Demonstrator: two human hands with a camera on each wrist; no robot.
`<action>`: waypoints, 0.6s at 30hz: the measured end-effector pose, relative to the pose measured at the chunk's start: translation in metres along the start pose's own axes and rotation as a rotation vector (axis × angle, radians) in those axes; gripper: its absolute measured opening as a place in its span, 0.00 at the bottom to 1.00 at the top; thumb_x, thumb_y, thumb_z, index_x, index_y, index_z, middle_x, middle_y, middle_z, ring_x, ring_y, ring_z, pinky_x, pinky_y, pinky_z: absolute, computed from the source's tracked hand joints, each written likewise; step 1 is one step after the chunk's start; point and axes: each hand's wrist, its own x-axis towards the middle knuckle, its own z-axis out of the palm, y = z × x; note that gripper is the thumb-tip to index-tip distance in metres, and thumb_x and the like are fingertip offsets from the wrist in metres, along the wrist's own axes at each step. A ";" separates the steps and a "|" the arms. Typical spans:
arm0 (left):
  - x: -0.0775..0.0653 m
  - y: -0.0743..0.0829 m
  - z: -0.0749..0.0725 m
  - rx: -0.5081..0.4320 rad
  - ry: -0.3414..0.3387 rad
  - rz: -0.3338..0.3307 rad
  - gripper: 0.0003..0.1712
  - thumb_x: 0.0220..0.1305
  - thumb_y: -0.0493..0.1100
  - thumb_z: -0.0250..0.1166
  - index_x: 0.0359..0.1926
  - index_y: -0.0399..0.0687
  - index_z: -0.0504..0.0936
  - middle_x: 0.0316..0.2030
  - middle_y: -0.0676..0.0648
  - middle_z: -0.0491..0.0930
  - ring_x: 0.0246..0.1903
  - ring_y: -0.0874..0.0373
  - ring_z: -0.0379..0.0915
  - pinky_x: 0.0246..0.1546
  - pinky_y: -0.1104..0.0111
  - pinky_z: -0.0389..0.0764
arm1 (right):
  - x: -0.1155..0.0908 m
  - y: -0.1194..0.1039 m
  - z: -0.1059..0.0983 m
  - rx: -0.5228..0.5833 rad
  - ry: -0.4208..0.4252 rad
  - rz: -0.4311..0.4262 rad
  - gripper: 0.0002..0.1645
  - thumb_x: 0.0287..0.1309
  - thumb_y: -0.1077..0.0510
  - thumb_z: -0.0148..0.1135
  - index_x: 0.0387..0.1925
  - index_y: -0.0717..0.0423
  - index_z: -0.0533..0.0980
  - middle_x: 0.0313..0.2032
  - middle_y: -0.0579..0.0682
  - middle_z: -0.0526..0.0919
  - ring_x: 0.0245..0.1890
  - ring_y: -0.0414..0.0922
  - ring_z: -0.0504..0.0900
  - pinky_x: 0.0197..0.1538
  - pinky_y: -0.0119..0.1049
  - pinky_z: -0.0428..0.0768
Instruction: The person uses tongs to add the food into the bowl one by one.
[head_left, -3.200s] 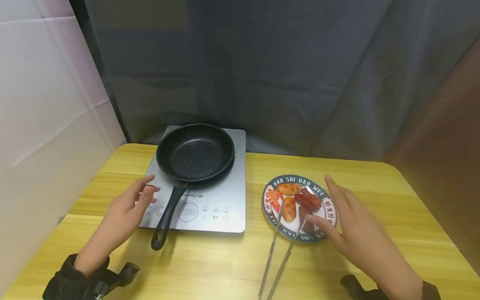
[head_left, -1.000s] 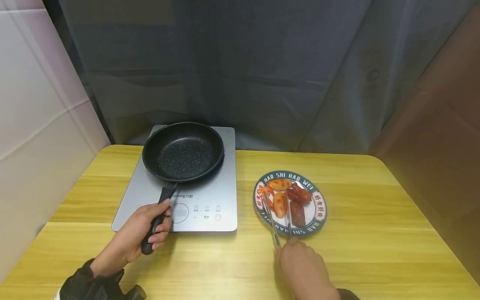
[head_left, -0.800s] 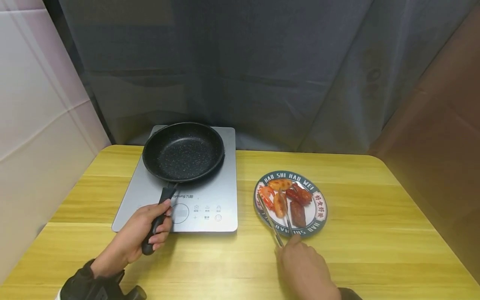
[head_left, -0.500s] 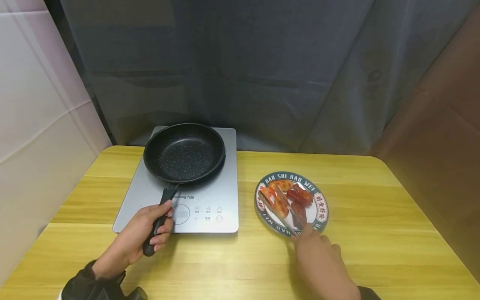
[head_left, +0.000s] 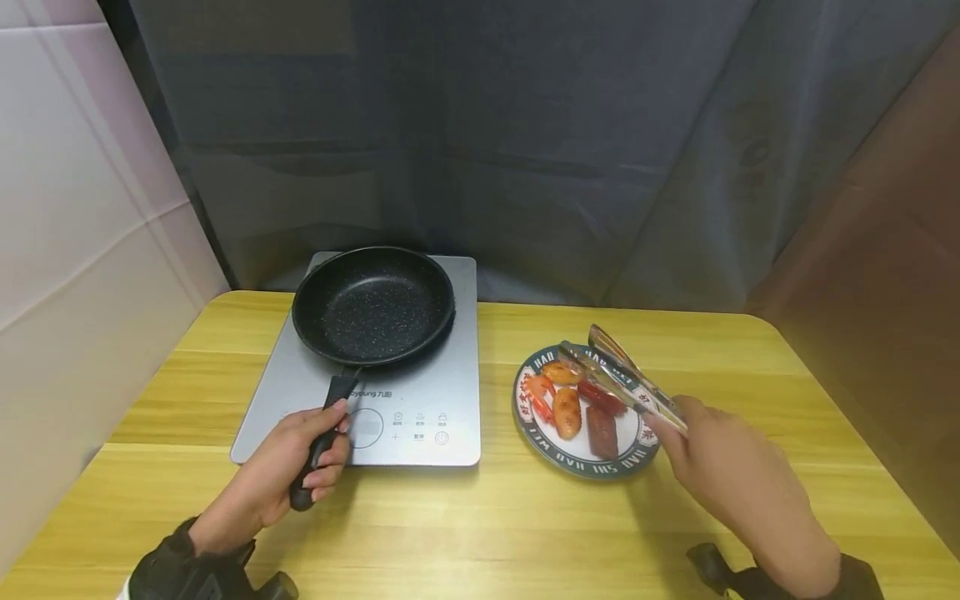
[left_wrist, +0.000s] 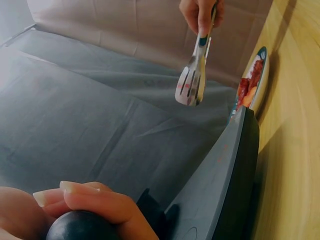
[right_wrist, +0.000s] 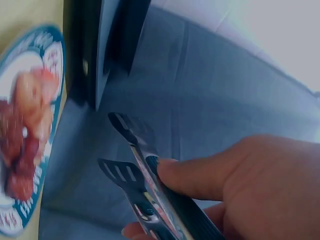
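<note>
My left hand (head_left: 288, 462) grips the black handle of a frying pan (head_left: 375, 312), which sits on a silver induction cooker (head_left: 442, 367). My right hand (head_left: 742, 475) holds metal tongs (head_left: 615, 387), raised over the right part of a plate (head_left: 600, 468). In the right wrist view the slotted tips of the tongs (right_wrist: 127, 175) stand apart with nothing between them. Food lies on the plate: two browned oval pieces, one of them in front (head_left: 567, 413), an orange-red shrimp-like piece (head_left: 538, 396), a brown slab (head_left: 602, 433) and a dark red piece (head_left: 600, 398), partly behind the tongs.
Everything stands on a yellow wood-grain table (head_left: 480, 533). A dark grey cloth (head_left: 480, 150) hangs behind it, with a pale panel (head_left: 90, 208) at left and a brown one (head_left: 885, 275) at right.
Over three seconds, my left hand has taken the pan handle and my right hand has picked up the tongs. In the last half second the tongs have risen off the food, towards the right.
</note>
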 end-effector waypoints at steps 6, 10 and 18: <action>0.000 0.000 0.000 0.008 0.000 0.007 0.20 0.76 0.55 0.44 0.38 0.42 0.60 0.19 0.54 0.60 0.12 0.66 0.56 0.11 0.75 0.66 | 0.006 0.027 -0.005 -0.010 -0.064 -0.009 0.30 0.63 0.38 0.57 0.44 0.65 0.74 0.19 0.52 0.74 0.17 0.48 0.71 0.15 0.43 0.66; 0.000 0.000 0.000 0.007 -0.004 0.013 0.20 0.76 0.55 0.44 0.38 0.41 0.60 0.19 0.54 0.60 0.12 0.66 0.56 0.11 0.75 0.66 | 0.009 0.038 -0.006 -0.001 -0.109 -0.011 0.30 0.63 0.36 0.56 0.41 0.60 0.76 0.17 0.46 0.70 0.17 0.45 0.68 0.18 0.40 0.65; 0.000 0.000 0.001 -0.003 -0.002 0.011 0.19 0.76 0.54 0.44 0.38 0.41 0.59 0.19 0.54 0.60 0.12 0.66 0.56 0.11 0.76 0.66 | 0.012 0.047 -0.005 0.012 -0.165 -0.005 0.28 0.62 0.35 0.57 0.40 0.56 0.81 0.19 0.43 0.72 0.20 0.44 0.69 0.22 0.40 0.68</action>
